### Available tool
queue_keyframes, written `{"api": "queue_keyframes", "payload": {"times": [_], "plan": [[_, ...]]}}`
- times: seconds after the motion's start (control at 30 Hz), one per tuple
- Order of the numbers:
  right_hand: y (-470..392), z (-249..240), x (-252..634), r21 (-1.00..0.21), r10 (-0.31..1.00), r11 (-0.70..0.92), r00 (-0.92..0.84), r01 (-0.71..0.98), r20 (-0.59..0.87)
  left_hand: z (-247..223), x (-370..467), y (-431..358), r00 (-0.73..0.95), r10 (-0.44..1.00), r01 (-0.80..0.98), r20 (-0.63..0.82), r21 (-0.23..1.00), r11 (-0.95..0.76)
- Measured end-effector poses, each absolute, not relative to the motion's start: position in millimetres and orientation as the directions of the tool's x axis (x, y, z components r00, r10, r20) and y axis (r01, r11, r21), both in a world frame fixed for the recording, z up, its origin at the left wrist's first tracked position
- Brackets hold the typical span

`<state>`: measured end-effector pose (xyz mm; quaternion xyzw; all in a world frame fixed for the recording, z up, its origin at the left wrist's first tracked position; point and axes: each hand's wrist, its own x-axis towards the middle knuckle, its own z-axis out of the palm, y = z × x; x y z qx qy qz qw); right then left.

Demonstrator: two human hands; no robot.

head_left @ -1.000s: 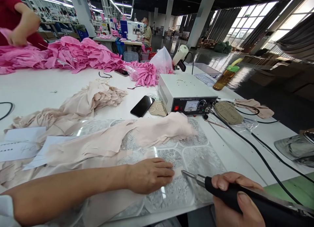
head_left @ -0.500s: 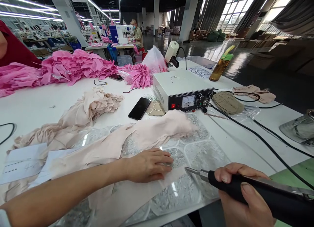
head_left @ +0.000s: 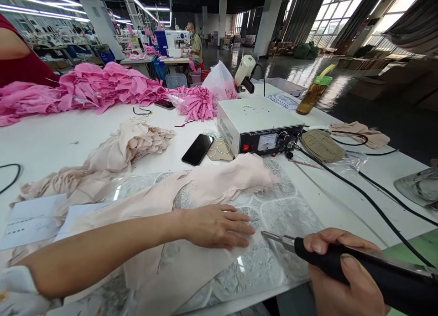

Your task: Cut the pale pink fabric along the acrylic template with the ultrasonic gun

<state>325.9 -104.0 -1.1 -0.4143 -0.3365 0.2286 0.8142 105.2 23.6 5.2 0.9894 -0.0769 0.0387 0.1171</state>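
Note:
My left hand (head_left: 219, 227) lies flat on a thin beige fabric piece (head_left: 191, 272), fingers stretched toward its pointed right end. In my right hand (head_left: 345, 266) is a black-handled ultrasonic cutter (head_left: 328, 259), fingers wrapped round the handle. Its metal tip is beside the fabric's right end; I cannot tell whether they touch. Under the fabric is a clear sheet over a grey stone-patterned surface (head_left: 290, 220). More beige pieces (head_left: 229, 177) are heaped just beyond my left hand.
A control box (head_left: 263, 120) with a dial stands behind, its black cable (head_left: 362, 193) running along the right side. A phone (head_left: 197, 149), pink fabric piles (head_left: 109, 88), a bottle (head_left: 314, 95) and a glass jar (head_left: 419, 186) are around. A person in red stands far left.
My left hand has slid right along the fabric, closer to the fabric's pointed end. The cutter stays in my right hand near the same spot. The view has shifted slightly.

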Motion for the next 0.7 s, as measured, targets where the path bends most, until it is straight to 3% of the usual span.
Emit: {"api": "queue_keyframes", "payload": {"times": [0.23, 0.7], "plan": [[-101.0, 2.4, 323.8, -0.852, 0.626, 0.513, 0.724, -0.103, 0.29, 1.7, 114.9, 28.0, 0.983, -0.164, -0.179, 0.078, 0.268, -0.947], [-91.1, -3.4, 326.5, -0.82, 0.616, 0.567, 0.701, -0.078, 0.36, -1.6, 118.0, 44.7, 0.938, -0.306, -0.335, 0.164, 0.196, -0.922]]}}
